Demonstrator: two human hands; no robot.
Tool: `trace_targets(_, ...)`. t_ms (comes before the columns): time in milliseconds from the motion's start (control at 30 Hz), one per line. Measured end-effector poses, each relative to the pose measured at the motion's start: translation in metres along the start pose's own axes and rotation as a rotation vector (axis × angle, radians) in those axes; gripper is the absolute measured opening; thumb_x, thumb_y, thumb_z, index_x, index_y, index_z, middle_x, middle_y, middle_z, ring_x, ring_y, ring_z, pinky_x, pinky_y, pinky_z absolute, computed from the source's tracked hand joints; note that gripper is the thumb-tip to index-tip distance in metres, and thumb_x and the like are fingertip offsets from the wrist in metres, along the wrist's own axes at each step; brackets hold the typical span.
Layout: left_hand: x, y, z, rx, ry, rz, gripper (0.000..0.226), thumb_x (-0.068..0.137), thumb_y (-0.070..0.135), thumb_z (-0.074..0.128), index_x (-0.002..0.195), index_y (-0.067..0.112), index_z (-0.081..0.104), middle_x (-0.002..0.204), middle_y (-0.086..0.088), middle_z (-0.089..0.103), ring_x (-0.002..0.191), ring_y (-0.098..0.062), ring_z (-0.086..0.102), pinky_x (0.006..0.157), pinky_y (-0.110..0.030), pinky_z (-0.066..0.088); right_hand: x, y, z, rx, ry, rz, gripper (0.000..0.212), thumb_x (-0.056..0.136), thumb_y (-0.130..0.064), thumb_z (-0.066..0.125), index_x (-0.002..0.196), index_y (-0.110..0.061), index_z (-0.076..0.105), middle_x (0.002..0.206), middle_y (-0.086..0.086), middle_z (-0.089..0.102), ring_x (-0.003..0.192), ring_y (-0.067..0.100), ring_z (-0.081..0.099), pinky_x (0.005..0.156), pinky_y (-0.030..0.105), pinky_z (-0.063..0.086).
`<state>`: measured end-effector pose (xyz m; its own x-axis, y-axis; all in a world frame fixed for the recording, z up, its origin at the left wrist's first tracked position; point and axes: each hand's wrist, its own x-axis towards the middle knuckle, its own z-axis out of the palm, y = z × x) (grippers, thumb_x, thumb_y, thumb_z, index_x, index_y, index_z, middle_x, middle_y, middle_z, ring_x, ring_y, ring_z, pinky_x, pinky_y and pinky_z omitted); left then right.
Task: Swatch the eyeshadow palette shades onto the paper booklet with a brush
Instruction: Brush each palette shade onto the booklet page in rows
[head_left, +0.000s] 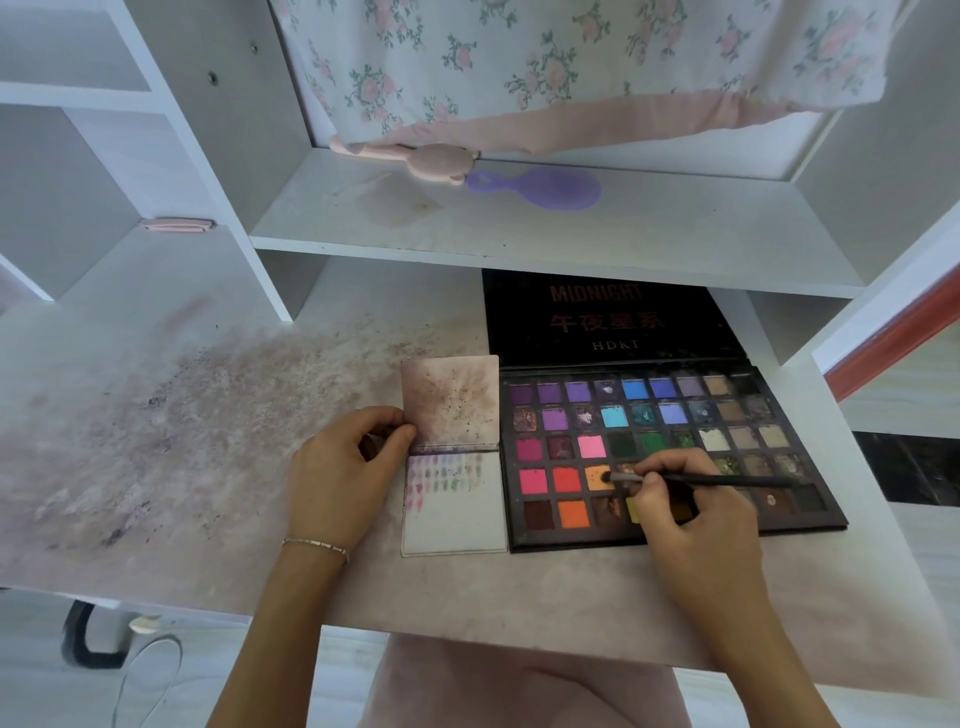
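Observer: Brush (696, 479) loading, that is the step in hand. Right hand (691, 512) pinches the handle near the ferrule, fingers curled round it, bristle tip down in the yellow-orange pan (597, 476) of the eyeshadow palette (665, 452).

Recorder: Where do the palette and booklet lie?

Observer: Palette lies open on the desk (208, 441), lid folded back under the shelf (519, 223). Paper booklet (454, 457) lies open just beside its left edge, touching or nearly so. Left hand (345, 467) holds the booklet's left margin near the fold, thumb and fingers curled on the paper, steadying it.

Recorder: Progress?

Observer: Lower page carries a few short rows of swatches at its top: pinks, purples, greens. Most of that page is bare. Upper page is stained and speckled with pigment. My judgement: early to middle, many pans not yet sampled.

Recorder: Next move?

Observer: Probably lift the loaded tip, carry it left across the palette edge, and lay a short stroke in the next free spot beside or below the existing rows. It calls for a light touch so the mark stays apart from its neighbours, and for the left hand to keep the page flat. Loose powder already dusts the desk; fallout on the crossing is a risk.
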<state>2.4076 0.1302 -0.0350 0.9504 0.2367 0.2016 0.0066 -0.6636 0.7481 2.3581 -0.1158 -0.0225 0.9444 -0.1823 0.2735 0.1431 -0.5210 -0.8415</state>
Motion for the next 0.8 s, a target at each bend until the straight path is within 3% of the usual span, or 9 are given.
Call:
trace_targets(67,0.0,0.0,0.0,0.003,-0.001,0.003,0.004,0.078,0.018,0.069,0.08,0.022,0.07,0.068,0.022,0.057,0.065,0.0,0.054,0.061,-0.017,0.04,0.0,0.001,0.0,-0.01,-0.015,0.004,0.033,0.081,0.002,0.056,0.071,-0.029,0.051,0.069,-0.013,0.057,0.076,-0.013,0.055,0.059,-0.002,0.039)
trace_targets(167,0.0,0.0,-0.001,0.015,0.002,0.007,0.004,0.078,0.019,0.069,0.081,0.022,0.07,0.067,0.023,0.056,0.065,0.001,0.053,0.059,-0.015,0.037,0.0,-0.001,0.0,0.01,-0.001,-0.01,0.022,0.076,-0.01,0.051,0.071,-0.031,0.051,0.069,-0.013,0.057,0.074,-0.012,0.056,0.059,-0.001,0.04)
trace_targets(367,0.0,0.0,0.0,0.022,-0.002,0.009,0.004,0.078,0.019,0.069,0.081,0.022,0.07,0.068,0.021,0.057,0.064,0.001,0.053,0.059,-0.016,0.038,-0.004,-0.01,0.008,0.11,0.009,-0.016,0.018,0.075,-0.016,0.05,0.072,-0.033,0.052,0.066,-0.008,0.06,0.071,0.002,0.059,0.059,0.006,0.043)
trace_targets(467,0.0,0.001,-0.001,0.013,-0.012,0.002,0.005,0.078,0.019,0.069,0.08,0.023,0.07,0.068,0.021,0.057,0.065,0.0,0.054,0.06,-0.016,0.039,-0.006,-0.02,0.023,0.148,-0.065,-0.028,0.008,0.075,-0.027,0.05,0.072,-0.034,0.052,0.079,-0.008,0.06,0.069,0.006,0.057,0.058,0.007,0.042)
trace_targets(533,0.0,0.001,-0.001,0.013,-0.016,0.006,0.005,0.078,0.019,0.069,0.08,0.023,0.07,0.068,0.022,0.057,0.065,0.001,0.054,0.06,-0.016,0.039,-0.008,-0.027,0.035,0.156,-0.13,-0.033,0.013,0.075,-0.021,0.052,0.073,-0.034,0.052,0.083,-0.012,0.059,0.068,0.006,0.057,0.057,0.009,0.042)
trace_targets(667,0.0,0.001,-0.001,0.022,-0.007,0.0,0.005,0.077,0.02,0.069,0.079,0.024,0.07,0.065,0.027,0.055,0.062,0.003,0.053,0.058,-0.013,0.036,-0.011,-0.04,0.056,0.182,-0.263,-0.025,0.014,0.076,-0.024,0.054,0.075,-0.038,0.05,0.077,-0.01,0.063,0.068,0.007,0.06,0.059,0.017,0.049)
trace_targets(800,0.0,0.001,-0.001,0.02,-0.014,0.001,0.005,0.077,0.021,0.07,0.078,0.026,0.069,0.064,0.028,0.054,0.062,0.006,0.053,0.058,-0.01,0.035,-0.011,-0.047,0.069,0.144,-0.291,-0.076,0.019,0.076,-0.024,0.055,0.074,-0.041,0.048,0.075,-0.009,0.063,0.073,0.008,0.057,0.061,0.014,0.045)
